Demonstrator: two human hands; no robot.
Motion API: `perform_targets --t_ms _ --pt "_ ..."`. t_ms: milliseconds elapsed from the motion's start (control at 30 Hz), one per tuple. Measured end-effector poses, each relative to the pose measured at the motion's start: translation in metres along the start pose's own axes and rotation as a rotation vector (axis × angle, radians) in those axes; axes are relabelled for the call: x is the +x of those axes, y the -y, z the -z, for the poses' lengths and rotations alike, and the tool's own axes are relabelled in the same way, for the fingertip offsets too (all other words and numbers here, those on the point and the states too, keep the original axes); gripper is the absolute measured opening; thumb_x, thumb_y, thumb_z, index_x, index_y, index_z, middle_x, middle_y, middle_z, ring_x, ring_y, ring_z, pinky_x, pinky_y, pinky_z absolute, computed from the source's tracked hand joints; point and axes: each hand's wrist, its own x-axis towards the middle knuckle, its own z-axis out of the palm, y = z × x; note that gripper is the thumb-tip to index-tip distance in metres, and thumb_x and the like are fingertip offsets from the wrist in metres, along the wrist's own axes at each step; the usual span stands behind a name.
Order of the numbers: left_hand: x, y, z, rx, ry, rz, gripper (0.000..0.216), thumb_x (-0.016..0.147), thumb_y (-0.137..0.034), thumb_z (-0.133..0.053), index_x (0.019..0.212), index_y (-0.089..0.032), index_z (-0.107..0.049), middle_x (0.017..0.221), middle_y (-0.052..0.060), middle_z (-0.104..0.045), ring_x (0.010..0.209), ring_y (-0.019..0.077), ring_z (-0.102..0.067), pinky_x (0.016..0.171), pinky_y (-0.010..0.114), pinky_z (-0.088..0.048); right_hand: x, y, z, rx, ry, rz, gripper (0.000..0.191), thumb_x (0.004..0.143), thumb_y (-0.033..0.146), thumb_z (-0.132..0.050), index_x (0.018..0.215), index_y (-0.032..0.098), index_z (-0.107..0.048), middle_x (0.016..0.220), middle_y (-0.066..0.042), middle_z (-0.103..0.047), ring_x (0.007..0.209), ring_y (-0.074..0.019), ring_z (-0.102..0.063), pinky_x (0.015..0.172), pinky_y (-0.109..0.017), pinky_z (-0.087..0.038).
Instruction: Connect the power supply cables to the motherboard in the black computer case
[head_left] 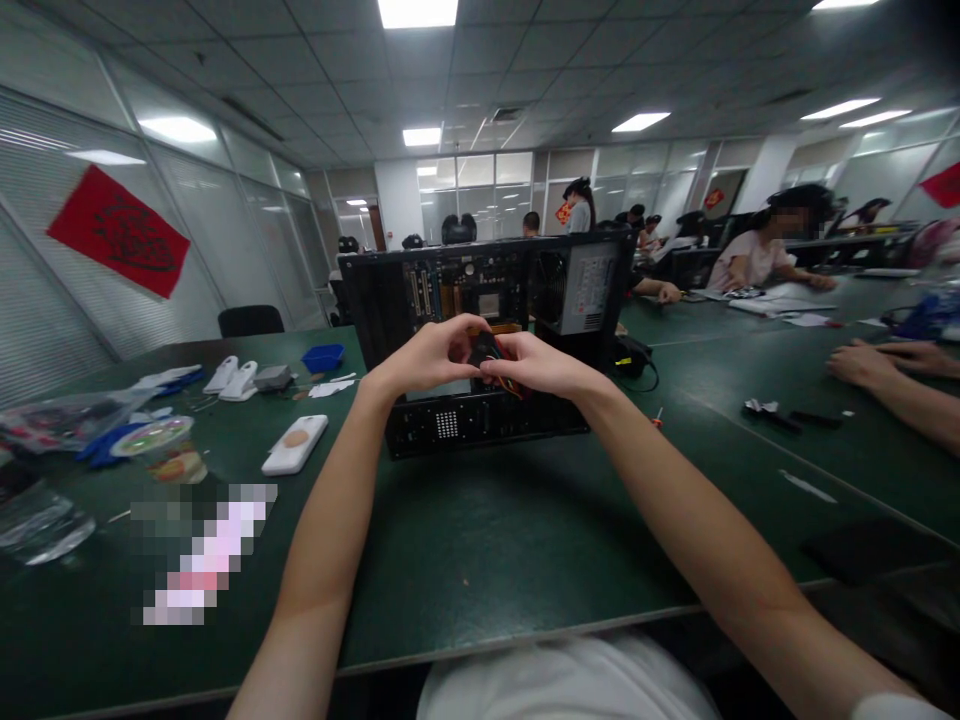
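Observation:
A black computer case [487, 420] stands upright on the green table, its open side facing me. Inside it I see a motherboard [461, 285] and, at the upper right, a grey power supply [581, 290]. In front of the case, my left hand [431, 355] and my right hand [538, 362] meet with curled fingers. Between them is a small dark bundle of cables [484, 348], with orange and other coloured wires beside it. Both hands are closed on this bundle; its ends are hidden behind my fingers.
To the left lie a white phone [295, 445], a plastic cup [169, 450], a water bottle [37, 515] and a blue tray [322, 358]. Black pieces [780, 415] lie at right, near another person's hands [874, 360]. A screwdriver [658, 418] lies right of the case.

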Motion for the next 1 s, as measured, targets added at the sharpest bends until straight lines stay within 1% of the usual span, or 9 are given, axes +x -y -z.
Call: perform_targets --t_ms 67,200,400,567,700,867,933,1000 --pt "0.000 -0.001 -0.001 0.017 -0.004 -0.003 0.050 0.082 -0.033 -0.071 0.126 -0.016 -0.053 0.074 -0.002 -0.058 0.066 0.0122 -0.055 0.059 0.024 -0.041 0.000 0.001 -0.001 -0.014 -0.018 -0.013 0.022 0.084 0.035 -0.062 0.092 0.014 -0.062 0.065 0.001 -0.059 0.051 -0.0098 -0.049 0.047 -0.023 -0.038" --pt "0.001 0.000 -0.002 0.038 -0.005 -0.009 0.050 0.081 -0.033 -0.071 0.124 -0.017 -0.053 0.072 -0.003 -0.058 0.065 0.0117 -0.055 0.058 0.023 -0.040 0.000 0.003 -0.001 -0.039 -0.007 -0.010 0.021 0.084 0.033 -0.061 0.094 0.014 -0.061 0.067 0.001 -0.059 0.051 -0.0097 -0.050 0.044 -0.023 -0.037" --pt "0.001 -0.002 -0.002 0.087 -0.002 -0.022 0.051 0.080 -0.035 -0.073 0.123 -0.017 -0.054 0.072 -0.003 -0.059 0.065 0.0117 -0.057 0.059 0.023 -0.042 0.000 0.001 -0.002 -0.015 -0.014 -0.024 0.016 0.083 0.030 -0.061 0.090 0.016 -0.061 0.068 -0.001 -0.062 0.053 -0.0104 -0.052 0.042 -0.021 -0.037" --pt "0.002 -0.003 -0.002 0.118 0.025 -0.023 0.049 0.079 -0.035 -0.073 0.122 -0.017 -0.056 0.073 -0.003 -0.060 0.065 0.0124 -0.058 0.058 0.023 -0.041 0.003 -0.008 -0.001 0.027 0.026 -0.012 0.012 0.082 0.029 -0.062 0.086 0.018 -0.062 0.068 -0.002 -0.063 0.056 -0.0123 -0.056 0.044 -0.021 -0.040" --pt "0.003 0.000 -0.004 0.141 0.016 -0.028 0.049 0.078 -0.036 -0.074 0.120 -0.017 -0.058 0.074 -0.002 -0.060 0.066 0.0128 -0.058 0.058 0.023 -0.042 0.007 -0.015 -0.003 0.084 0.008 -0.091 0.009 0.079 0.025 -0.060 0.086 0.018 -0.062 0.073 -0.004 -0.067 0.058 -0.0131 -0.059 0.043 -0.021 -0.040" --pt "0.004 0.002 -0.005 0.144 -0.005 -0.035 0.049 0.078 -0.039 -0.075 0.119 -0.017 -0.059 0.077 -0.001 -0.062 0.069 0.0133 -0.059 0.062 0.024 -0.044 0.009 -0.016 -0.006 0.171 -0.012 -0.091 0.008 0.075 0.020 -0.057 0.081 0.018 -0.062 0.071 -0.004 -0.067 0.060 -0.0140 -0.061 0.052 -0.023 -0.047" --pt "0.004 0.001 -0.005 0.139 -0.017 -0.045 0.049 0.078 -0.039 -0.075 0.119 -0.016 -0.059 0.077 -0.001 -0.062 0.070 0.0132 -0.059 0.064 0.025 -0.045 0.009 -0.014 -0.006 0.168 -0.013 -0.087 0.009 0.074 0.020 -0.057 0.082 0.018 -0.062 0.071 -0.004 -0.068 0.061 -0.0145 -0.061 0.052 -0.023 -0.047" --pt "0.004 0.001 -0.004 0.130 -0.028 -0.056 0.050 0.078 -0.039 -0.075 0.119 -0.016 -0.059 0.077 -0.001 -0.061 0.070 0.0130 -0.059 0.064 0.024 -0.045 0.008 -0.012 -0.006 0.158 -0.015 -0.092 0.010 0.074 0.020 -0.057 0.083 0.018 -0.061 0.071 -0.005 -0.068 0.061 -0.0150 -0.062 0.049 -0.022 -0.044"
